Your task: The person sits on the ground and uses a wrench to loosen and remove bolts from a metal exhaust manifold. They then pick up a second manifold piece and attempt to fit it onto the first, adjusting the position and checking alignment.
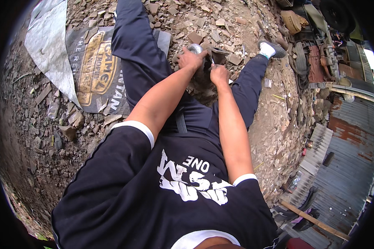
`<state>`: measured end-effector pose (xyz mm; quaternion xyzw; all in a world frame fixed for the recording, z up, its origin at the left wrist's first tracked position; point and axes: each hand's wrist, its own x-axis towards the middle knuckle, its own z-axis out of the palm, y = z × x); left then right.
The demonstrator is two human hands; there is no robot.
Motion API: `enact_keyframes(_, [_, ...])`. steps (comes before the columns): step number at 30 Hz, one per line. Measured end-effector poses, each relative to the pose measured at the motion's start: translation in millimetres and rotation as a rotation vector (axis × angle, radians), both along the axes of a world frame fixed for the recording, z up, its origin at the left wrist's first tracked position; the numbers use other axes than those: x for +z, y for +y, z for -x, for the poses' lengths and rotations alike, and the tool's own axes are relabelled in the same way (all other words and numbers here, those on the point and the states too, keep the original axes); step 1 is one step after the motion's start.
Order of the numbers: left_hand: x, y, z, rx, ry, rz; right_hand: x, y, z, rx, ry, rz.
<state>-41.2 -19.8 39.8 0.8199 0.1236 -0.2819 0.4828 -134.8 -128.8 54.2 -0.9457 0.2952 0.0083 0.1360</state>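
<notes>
My left hand (pixel 191 59) is closed around a round, silvery metal part (pixel 195 48) between my spread legs. My right hand (pixel 219 74) is closed on a thin, pale metal tool (pixel 212 59) that points away from me; its exact kind is too small to tell. Just beyond and between the hands sits a dark, greyish metal piece (pixel 220 51), close to the tool's tip. Whether tool and piece touch, I cannot tell. Shadow and my hands hide the lower side of the round part.
Broken tile and stone rubble (pixel 212 20) covers the ground. A printed dark sheet (pixel 93 70) and a whitish sheet (pixel 52 50) lie at the left. Rusty corrugated metal sheets (pixel 345 137), a wooden pole (pixel 316 220) and a dark tyre (pixel 336 14) are at the right.
</notes>
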Motion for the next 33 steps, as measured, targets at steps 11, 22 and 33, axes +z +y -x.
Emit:
enact_keyframes(11, [4.8,-2.0,2.0,-0.047,-0.031,0.006,-22.2,4.6,7.7,-0.267,-0.075,-0.138])
enact_keyframes(22, [2.8,2.2,-4.5,-0.047,-0.019,0.008,-46.4,17.2,13.3,-0.225,-0.284,-0.133])
enact_keyframes(33, [3.9,1.1,-2.6,-0.065,-0.043,0.007,-44.5,36.3,3.4,-0.344,-0.256,-0.231])
